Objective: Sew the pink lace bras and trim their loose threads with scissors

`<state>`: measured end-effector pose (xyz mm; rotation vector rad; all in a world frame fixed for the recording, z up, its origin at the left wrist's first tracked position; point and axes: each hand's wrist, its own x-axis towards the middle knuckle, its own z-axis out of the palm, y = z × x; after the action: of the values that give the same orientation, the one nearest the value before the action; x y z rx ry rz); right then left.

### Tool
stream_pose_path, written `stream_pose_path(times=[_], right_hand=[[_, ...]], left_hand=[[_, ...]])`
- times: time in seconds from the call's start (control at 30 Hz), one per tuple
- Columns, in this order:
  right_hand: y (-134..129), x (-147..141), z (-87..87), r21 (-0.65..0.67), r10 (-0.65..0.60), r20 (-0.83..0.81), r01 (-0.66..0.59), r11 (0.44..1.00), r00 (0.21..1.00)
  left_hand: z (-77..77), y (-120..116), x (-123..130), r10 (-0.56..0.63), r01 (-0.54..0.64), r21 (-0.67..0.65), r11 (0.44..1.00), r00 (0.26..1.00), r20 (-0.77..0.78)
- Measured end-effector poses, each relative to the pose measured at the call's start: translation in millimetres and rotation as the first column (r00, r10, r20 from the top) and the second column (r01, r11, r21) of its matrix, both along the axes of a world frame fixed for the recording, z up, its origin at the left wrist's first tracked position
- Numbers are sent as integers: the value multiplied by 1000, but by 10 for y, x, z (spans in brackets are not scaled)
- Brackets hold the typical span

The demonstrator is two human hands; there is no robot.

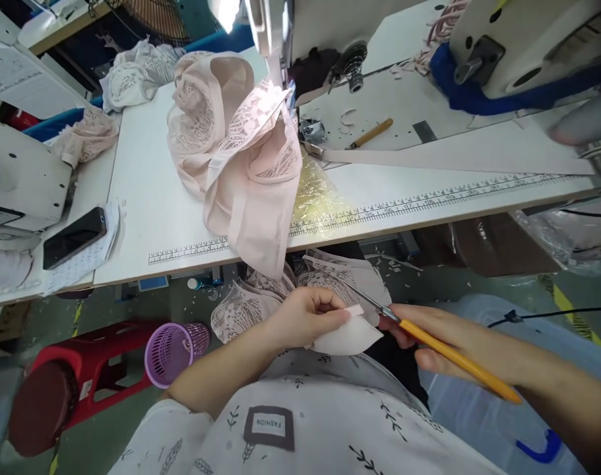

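Observation:
My left hand (pixel 313 316) is closed in a pinch on the pale pink edge of a bra (pixel 347 336) over my lap. Its lace cups (pixel 251 310) spread out beyond my fingers, below the table edge. My right hand (pixel 429 330) is closed round a tool with a long orange handle (pixel 458 359) and a slim metal front end. That metal end points up and left, over the lace close to my left fingertips; its exact kind I cannot make out. Another pale pink lace bra (pixel 260 165) lies under the sewing machine head (pixel 273 39), hanging over the table's front edge.
A printed ruler (pixel 379 212) runs along the table's front. A yellow-handled tool (pixel 372 134) and a pale elastic band (pixel 443 157) lie right of the needle. At left are a phone (pixel 75 237), a purple basket (pixel 169 356) and a red stool (pixel 90 369). A clear plastic bin (pixel 468 422) stands at lower right.

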<state>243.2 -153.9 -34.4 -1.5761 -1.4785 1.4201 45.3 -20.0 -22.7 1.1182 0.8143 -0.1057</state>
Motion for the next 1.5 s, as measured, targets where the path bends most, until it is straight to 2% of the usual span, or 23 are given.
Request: stream_pose_path(times=[0.07, 0.17, 0.4, 0.6, 0.8, 0.93, 1.17, 1.3, 1.5], right_hand=[[-15, 60, 6, -40, 124, -65, -127, 991, 990], [-69, 86, 6, -84, 127, -84, -134, 987, 988], [-52, 133, 46, -112, 286, 103, -274, 955, 953], [-8, 138, 141, -246, 330, 183, -282, 927, 926], [-25, 162, 111, -284, 314, 183, -256, 924, 932], [-14, 144, 109, -360, 282, 154, -212, 908, 947], [-114, 49, -102, -293, 150, 136, -105, 950, 979], [-113, 29, -147, -238, 88, 140, -53, 970, 986], [-107, 98, -151, -13, 76, 177, -74, 997, 981]], left_hand=[[-3, -7, 8, 5, -5, 13, 1000, 1000, 12], [26, -17, 37, 35, -35, 37, 999, 999, -8], [116, -13, 83, 58, -52, 80, 995, 995, -81], [122, 2, 86, 38, -31, 65, 997, 993, -113], [91, 13, 75, 9, -1, 95, 996, 996, -87], [52, 15, 63, 9, -1, 97, 995, 997, -82], [52, 12, 61, -4, 12, 90, 996, 996, -92], [42, 9, 40, 45, -41, 86, 996, 998, -47], [82, 26, 16, 107, -107, -7, 994, 994, 34]])
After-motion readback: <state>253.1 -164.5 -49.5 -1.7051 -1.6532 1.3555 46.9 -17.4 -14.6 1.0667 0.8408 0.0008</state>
